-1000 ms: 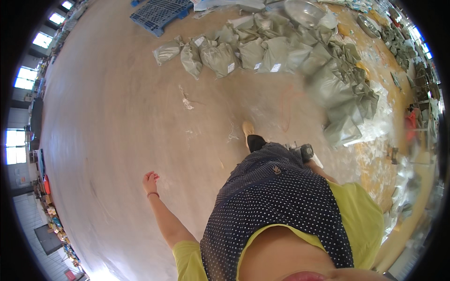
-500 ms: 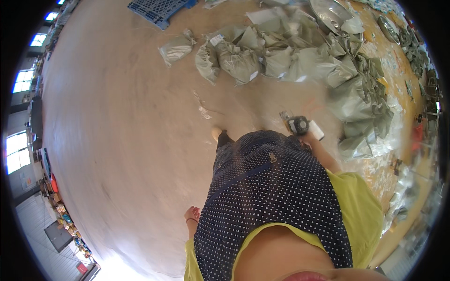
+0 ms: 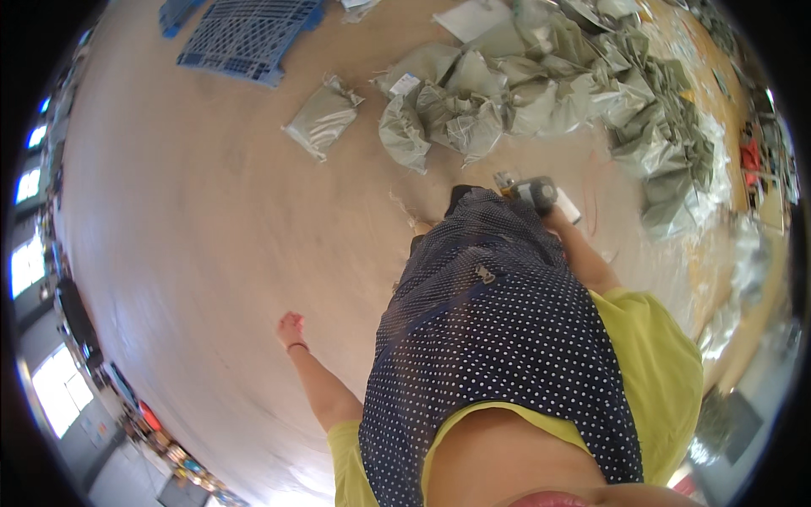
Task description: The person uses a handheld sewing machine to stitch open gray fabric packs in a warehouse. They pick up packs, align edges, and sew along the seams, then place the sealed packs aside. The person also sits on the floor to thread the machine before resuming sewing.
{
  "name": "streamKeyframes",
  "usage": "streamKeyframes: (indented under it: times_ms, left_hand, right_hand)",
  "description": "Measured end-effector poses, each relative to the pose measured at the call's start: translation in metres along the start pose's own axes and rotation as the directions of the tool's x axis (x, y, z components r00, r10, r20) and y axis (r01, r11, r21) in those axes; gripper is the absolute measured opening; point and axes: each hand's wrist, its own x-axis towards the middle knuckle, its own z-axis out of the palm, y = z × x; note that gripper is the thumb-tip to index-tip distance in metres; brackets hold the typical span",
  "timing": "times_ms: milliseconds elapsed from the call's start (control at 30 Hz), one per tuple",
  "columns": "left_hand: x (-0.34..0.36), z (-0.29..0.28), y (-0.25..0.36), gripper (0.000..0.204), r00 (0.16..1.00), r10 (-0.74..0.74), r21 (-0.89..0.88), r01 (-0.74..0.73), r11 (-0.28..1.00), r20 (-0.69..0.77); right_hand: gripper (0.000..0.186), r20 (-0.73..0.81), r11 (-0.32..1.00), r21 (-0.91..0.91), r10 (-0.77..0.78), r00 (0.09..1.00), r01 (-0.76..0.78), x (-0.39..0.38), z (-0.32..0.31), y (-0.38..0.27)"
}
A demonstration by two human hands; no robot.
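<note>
My right hand, at the right side of my dotted apron, is closed round a hand-held machine. The machine has a round black housing, a metal end on its left and a white block on its right. Part of the grip is hidden by the hand. Out to the left, over the floor, my left hand hangs free with a dark band at the wrist. Its fingers are loosely bent and somewhat apart, with nothing seen in them. Ahead of the machine lies a heap of grey-green bags.
A single grey-green bag lies apart, left of the heap. Farther off is a blue plastic pallet. The heap curves round to the right, beside clear plastic film. Bare concrete floor stretches to the left.
My left hand has swung outward and forward, away from the apron. The bags and the pallet have shifted in view as I move. My right hand keeps hold of the machine.
</note>
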Motion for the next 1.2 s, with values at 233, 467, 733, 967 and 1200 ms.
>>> streamKeyframes:
  times_ms: [233, 467, 733, 967, 1200]
  left_hand:
    - [0.081, 0.087, 0.210, 0.016, 0.987, 0.034, 0.261, -0.075, 0.962, 0.158]
    - [0.124, 0.159, 0.241, 0.017, 0.874, -0.407, 0.737, 0.088, 0.670, 0.266]
    - [0.332, 0.471, 0.364, 0.022, 0.609, -0.267, 0.664, -0.673, 0.324, 0.747]
    - [0.382, 0.877, 0.340, 0.049, 0.516, -0.403, 0.649, -0.673, 0.355, 0.756]
    - [0.454, 1.131, 0.209, 0.088, 0.328, -0.213, 0.329, -0.944, -0.030, 0.920]
  right_hand:
    - [0.039, -0.022, 0.989, -0.137, 0.055, 0.998, -0.058, 0.064, 0.047, -0.065]
    - [0.046, -0.139, 0.997, 0.070, 0.032, 0.990, -0.022, 0.161, 0.083, -0.133]
    - [0.041, -0.305, 0.919, 0.373, 0.253, 0.918, -0.129, 0.268, 0.073, -0.210]
    - [0.050, -0.417, 0.826, 0.441, 0.534, 0.735, -0.350, 0.345, 0.125, -0.240]
    - [0.038, -0.500, 0.982, 0.093, 0.188, 0.845, -0.164, 0.345, 0.166, -0.222]
